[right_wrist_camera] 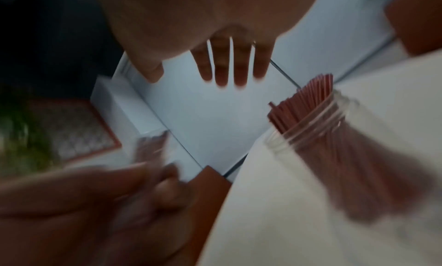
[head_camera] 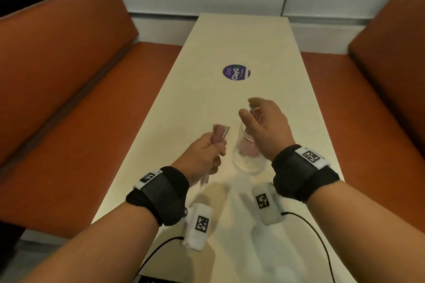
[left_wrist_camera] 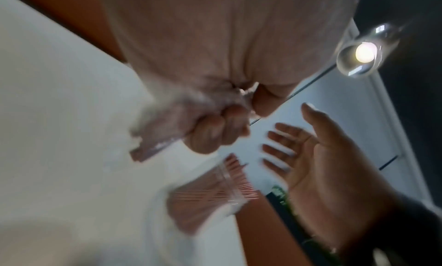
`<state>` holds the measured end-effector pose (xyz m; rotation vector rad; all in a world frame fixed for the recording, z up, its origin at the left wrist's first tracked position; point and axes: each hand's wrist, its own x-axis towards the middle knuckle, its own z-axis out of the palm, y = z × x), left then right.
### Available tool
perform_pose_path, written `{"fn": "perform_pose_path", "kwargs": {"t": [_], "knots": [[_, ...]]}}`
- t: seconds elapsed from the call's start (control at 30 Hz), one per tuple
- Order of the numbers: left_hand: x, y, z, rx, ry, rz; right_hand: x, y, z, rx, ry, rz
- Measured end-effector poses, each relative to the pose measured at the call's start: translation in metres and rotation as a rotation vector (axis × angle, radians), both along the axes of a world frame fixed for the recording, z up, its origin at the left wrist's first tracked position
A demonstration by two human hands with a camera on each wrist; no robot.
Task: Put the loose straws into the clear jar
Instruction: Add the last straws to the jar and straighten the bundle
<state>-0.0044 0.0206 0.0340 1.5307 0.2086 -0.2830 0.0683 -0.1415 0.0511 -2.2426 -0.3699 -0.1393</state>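
Your clear jar (head_camera: 247,156) stands upright near the middle of the tabletop (head_camera: 230,37), midway between its two long edges, and already holds a bunch of pink straws (right_wrist_camera: 308,98). Their tips fan out above the threaded mouth, pointing up and away from you. Your right hand (head_camera: 264,126) hangs over the jar with fingers straight and spread, holding nothing, and in the head view it covers much of the jar's mouth. Your left hand (head_camera: 202,156) is fisted around a second bundle of straws (head_camera: 60,132), just beside the jar on its left; its long axis runs roughly upright, ends sticking out above and below the fist. Both wrist views are blurred, so you can't count the straws.
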Motion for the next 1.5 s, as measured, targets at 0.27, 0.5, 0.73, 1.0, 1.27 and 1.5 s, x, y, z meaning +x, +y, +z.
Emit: {"fn": "perform_pose_path", "kwargs": {"t": [0.27, 0.5, 0.73, 1.0, 1.27, 1.5], "knots": [[-0.001, -0.044, 0.015, -0.206, -0.019, -0.287, -0.047, -0.014, -0.001, 0.664, 0.639, 0.238], [-0.019, -0.049, 0.003, -0.048, 0.091, -0.406, -0.059, -0.03, 0.001, 0.592, 0.6, 0.215], [-0.016, -0.058, 0.011, 0.107, -0.006, -0.328, -0.073, -0.021, -0.004, 0.642, 0.628, 0.172], [0.005, -0.013, 0.024, 0.465, -0.182, -0.292, -0.069, -0.043, -0.003, 0.787, 0.79, 0.162], [0.016, -0.048, 0.031, -0.341, -0.09, -0.002, -0.081, -0.032, -0.005, 0.698, 0.977, 0.272], [0.045, -0.006, 0.048, -0.412, -0.113, 0.334, -0.078, -0.057, -0.017, 0.552, 0.962, 0.163]]}}
